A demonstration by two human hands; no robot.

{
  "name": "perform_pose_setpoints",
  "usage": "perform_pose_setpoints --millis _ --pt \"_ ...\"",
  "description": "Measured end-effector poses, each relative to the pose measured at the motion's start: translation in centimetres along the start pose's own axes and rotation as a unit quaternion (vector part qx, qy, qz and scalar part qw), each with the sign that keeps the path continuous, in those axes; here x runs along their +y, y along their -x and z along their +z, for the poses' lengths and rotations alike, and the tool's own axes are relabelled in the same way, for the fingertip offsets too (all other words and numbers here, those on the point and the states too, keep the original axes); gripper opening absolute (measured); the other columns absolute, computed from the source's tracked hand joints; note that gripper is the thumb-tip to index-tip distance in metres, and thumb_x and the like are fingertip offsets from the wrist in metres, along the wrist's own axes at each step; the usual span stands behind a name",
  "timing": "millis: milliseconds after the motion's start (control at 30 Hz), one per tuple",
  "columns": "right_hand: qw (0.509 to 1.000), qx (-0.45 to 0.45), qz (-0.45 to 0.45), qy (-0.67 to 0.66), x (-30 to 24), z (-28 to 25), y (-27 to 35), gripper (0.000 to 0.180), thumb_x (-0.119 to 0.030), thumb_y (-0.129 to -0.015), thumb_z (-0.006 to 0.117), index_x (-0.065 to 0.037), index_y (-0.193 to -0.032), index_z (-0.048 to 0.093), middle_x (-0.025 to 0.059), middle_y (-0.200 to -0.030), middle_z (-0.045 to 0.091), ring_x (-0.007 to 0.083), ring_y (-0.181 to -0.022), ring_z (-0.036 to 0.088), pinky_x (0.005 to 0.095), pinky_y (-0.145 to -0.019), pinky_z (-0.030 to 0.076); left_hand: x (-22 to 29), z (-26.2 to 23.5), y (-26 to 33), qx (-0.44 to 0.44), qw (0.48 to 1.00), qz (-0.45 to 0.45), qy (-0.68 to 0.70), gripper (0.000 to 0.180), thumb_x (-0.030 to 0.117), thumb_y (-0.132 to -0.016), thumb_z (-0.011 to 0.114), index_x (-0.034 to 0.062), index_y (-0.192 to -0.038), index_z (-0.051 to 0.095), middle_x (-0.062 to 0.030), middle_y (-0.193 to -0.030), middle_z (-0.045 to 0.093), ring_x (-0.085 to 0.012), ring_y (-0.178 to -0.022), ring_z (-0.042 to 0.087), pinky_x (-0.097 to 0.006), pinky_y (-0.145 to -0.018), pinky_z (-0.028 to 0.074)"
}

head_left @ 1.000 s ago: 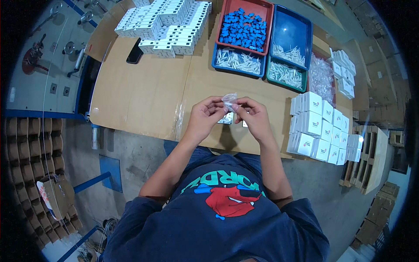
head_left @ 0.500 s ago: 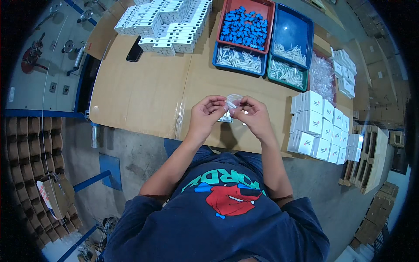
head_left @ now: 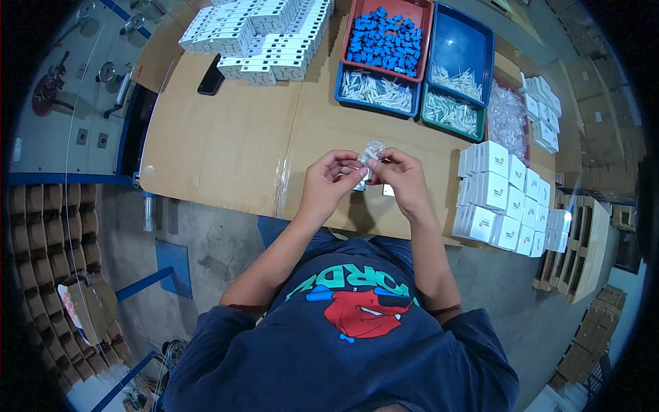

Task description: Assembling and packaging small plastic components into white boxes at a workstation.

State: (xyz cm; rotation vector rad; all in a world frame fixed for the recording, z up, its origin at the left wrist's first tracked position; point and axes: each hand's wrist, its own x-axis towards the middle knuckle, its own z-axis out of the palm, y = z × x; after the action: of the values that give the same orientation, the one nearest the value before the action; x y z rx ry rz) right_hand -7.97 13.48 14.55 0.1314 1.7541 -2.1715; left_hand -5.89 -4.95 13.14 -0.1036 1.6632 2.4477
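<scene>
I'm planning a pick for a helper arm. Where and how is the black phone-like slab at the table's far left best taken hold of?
Grip the black slab across its two long edges, coming straight down from above. It appears to lie flat on the cardboard-covered table, so only its thin sides offer purchase. Its right edge sits close to the stacked white boxes, so a finger there looks tight; the left edge seems freer.

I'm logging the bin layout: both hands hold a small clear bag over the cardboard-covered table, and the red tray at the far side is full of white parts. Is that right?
Not quite. The head view shows the red tray filled with blue parts, not white ones. The rest holds: the left hand and right hand hold a small clear bag over the cardboard-covered table.
</scene>
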Motion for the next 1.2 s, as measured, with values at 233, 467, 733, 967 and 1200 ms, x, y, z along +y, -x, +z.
perform_pose_setpoints --millis 233,467,733,967,1200 --pt "1.0 -0.021 -0.002 -0.009 -0.6 0.2 0.1 0.016 -0.008 -0.098 0.067 0.003 -0.109 0.069 0.0051 -0.083 0.07 0.012 -0.074 0.068 0.0279 -0.071 0.059 -0.3 0.0 -0.2 0.02 1.0 0.008 0.006 0.031 -0.001 -0.09 0.074 -0.0024 -0.119 0.063 -0.0058 -0.102 0.067 -0.0105 -0.092 0.066 -0.024 -0.082 0.055" --pt "0.999 -0.017 -0.024 -0.045 -0.3 0.4 0.0 0.02 -0.003 -0.097 0.066 0.003 -0.116 0.065 0.0093 -0.096 0.071 0.015 -0.08 0.07 0.0292 -0.074 0.06 -0.1 0.2 -0.2 0.022 1.0 0.006 0.007 0.03 0.0 -0.092 0.07 0.0007 -0.122 0.063 -0.0041 -0.106 0.066 -0.0099 -0.091 0.066 -0.024 -0.082 0.054" --pt "0.997 -0.058 -0.05 -0.003 0.2 0.1 0.2 0.026 0.001 -0.094 0.067 0.004 -0.119 0.063 0.008 -0.102 0.07 0.0127 -0.094 0.068 0.0264 -0.086 0.057 -0.8 -0.2 -0.3 0.042 0.999 -0.032 0.009 0.019 0.002 -0.095 0.067 0.0005 -0.113 0.062 -0.0041 -0.103 0.066 -0.0109 -0.089 0.067 -0.026 -0.08 0.058" --pt "0.999 -0.027 -0.038 0.0 0.7 -0.2 -0.2 0.022 0.003 -0.091 0.068 0.003 -0.113 0.064 0.005 -0.094 0.07 0.0109 -0.087 0.068 0.0255 -0.081 0.056 0.1 0.5 -0.1 0.024 1.0 -0.009 0.014 0.016 0.007 -0.098 0.065 0.0005 -0.113 0.062 -0.0052 -0.102 0.067 -0.0113 -0.089 0.068 -0.028 -0.079 0.06" --pt "0.999 -0.012 -0.032 0.003 0.2 0.1 -0.1 0.018 0.0 -0.093 0.069 0.003 -0.11 0.065 0.0054 -0.091 0.07 0.0122 -0.083 0.069 0.0259 -0.077 0.057 -0.1 0.4 -0.4 0.034 0.999 -0.007 -0.007 0.015 0.014 -0.102 0.065 0.0003 -0.108 0.065 -0.0049 -0.096 0.068 -0.0113 -0.084 0.067 -0.028 -0.076 0.059"
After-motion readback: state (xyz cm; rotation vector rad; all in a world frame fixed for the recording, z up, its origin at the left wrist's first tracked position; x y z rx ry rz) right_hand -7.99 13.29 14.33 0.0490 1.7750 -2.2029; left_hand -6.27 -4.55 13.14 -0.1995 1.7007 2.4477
